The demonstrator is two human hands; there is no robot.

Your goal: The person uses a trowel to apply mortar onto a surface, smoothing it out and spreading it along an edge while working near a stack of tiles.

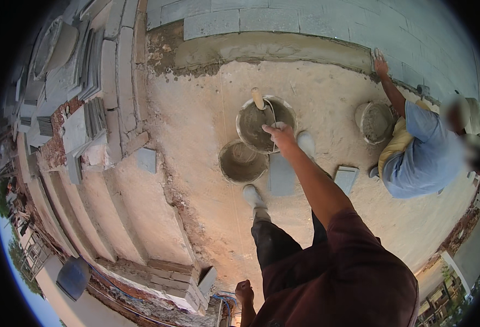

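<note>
Oddly, the left hand (pixel 244 291) sits low at the picture's lower edge, curled into a loose fist, though whether it grips anything cannot be told. The right hand (pixel 280 134) reaches forward on an outstretched arm, closed around the wire handle of the mortar bucket (pixel 263 124), which hangs above the sandy floor (pixel 196 125). A wooden tool handle (pixel 257 98) pokes from the grey mortar inside. An empty second bucket (pixel 242 161) stands just beside it.

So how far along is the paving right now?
Done: grey stone slabs laid along the top edge, wet mortar strip below them. In hand: right hand grips the handle of the round mortar-filled bucket. Left: most of the bare sandy bed, loose grey slab still unlaid.
</note>
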